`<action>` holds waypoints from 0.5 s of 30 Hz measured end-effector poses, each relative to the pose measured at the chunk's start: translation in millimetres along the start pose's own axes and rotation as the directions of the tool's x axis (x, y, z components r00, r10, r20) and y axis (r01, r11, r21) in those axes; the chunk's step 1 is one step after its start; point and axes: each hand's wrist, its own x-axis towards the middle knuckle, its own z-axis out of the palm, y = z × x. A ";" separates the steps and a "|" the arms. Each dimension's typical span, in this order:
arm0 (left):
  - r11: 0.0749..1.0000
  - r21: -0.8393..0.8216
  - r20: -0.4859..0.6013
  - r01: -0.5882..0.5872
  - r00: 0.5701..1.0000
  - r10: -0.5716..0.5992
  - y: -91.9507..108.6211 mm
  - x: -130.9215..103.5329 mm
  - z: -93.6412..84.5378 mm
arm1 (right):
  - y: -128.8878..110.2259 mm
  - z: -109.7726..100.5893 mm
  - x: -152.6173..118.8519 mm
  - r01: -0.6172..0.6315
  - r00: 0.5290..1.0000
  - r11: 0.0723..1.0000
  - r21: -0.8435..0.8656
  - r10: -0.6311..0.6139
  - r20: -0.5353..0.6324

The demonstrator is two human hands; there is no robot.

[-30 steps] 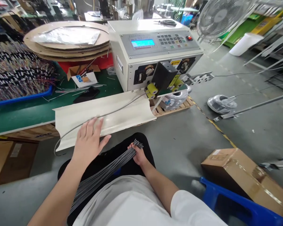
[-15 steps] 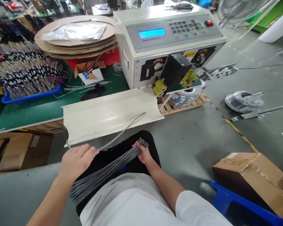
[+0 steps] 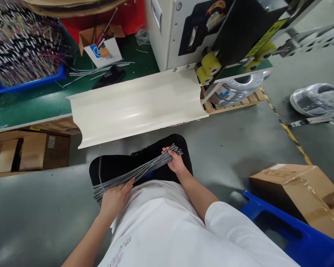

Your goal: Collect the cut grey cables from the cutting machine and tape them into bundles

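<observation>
**A:** Nearest the camera, what is in hand?

**B:** A seated person in a white shirt holds a bundle of grey cut wires (image 3: 136, 171) flat across the lap. The left hand (image 3: 114, 197) is closed around the near-left end, fingers wrapped under and thumb on top. The right hand (image 3: 176, 161) pinches the far-right end, where the tips sit flush.

**A:** Which step does that look like?

**B:** By the look of it, gathering and squaring the lengths into 1 tidy bundle. 1 strand loops loose at the left end, so the next move likely calls for drawing it in line and keeping both grips firm so the wires do not splay.

**A:** And beyond the lap?

**B:** A cream chute (image 3: 133, 107) lies bare, just past the knees, running from the yellow rollers (image 3: 207, 66) of the cutting machine (image 3: 183, 29) on the green desk (image 3: 30, 107). Farther left, a blue tray (image 3: 28, 83) holds a heap of striped wires.

**A:** Anything you cannot make out?

**B:** The machine's top is cut off by the frame. The wire count is too fine to tell. The small open carton's (image 3: 102, 48) contents are unclear, and the coil (image 3: 233, 91) under the desk is half hidden.
</observation>
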 end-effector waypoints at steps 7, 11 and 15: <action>0.997 -0.073 -0.018 -0.006 1.000 0.004 5.8 3.4 9.8 | 0.7 9.8 -4.6 0.036 0.999 0.999 -0.026 -0.035 0.033; 0.994 -0.105 -0.016 -0.030 0.999 0.029 3.1 7.9 16.3 | -3.7 14.1 -6.5 0.094 0.995 0.995 -0.034 -0.093 0.028; 0.965 -0.257 -0.077 0.048 0.995 -0.070 10.5 15.6 -2.8 | -16.9 35.3 -30.2 0.163 0.985 0.975 -0.150 -0.152 0.081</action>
